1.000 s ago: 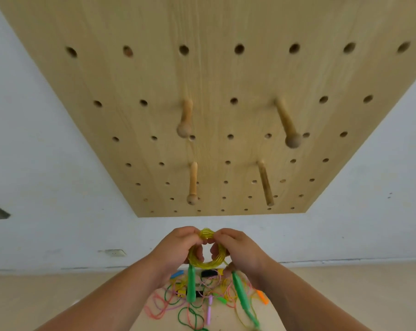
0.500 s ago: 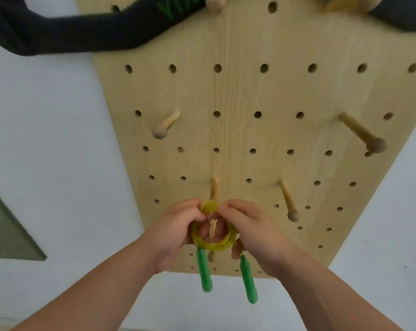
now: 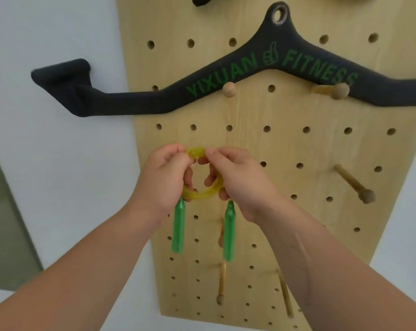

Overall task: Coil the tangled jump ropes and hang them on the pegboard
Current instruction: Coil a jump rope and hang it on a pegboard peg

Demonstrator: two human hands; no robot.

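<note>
A yellow jump rope [image 3: 203,192], wound into a small coil, is held up against the wooden pegboard [image 3: 286,144]. My left hand [image 3: 165,180] pinches the coil's left side and top, my right hand [image 3: 238,177] grips its right side and top. The rope's two green handles [image 3: 178,229] hang straight down below my hands, one under each. The peg that stood behind the coil is hidden by my hands.
A black fitness bar [image 3: 154,101] with green lettering rests on two round-headed pegs [image 3: 229,89] above my hands. More wooden pegs stick out at the right [image 3: 352,183] and below [image 3: 221,283]. White wall lies to the left.
My view has risen up the pegboard, and both hands have lifted the coiled rope higher on the board. The tangled ropes on the floor have left the view.
</note>
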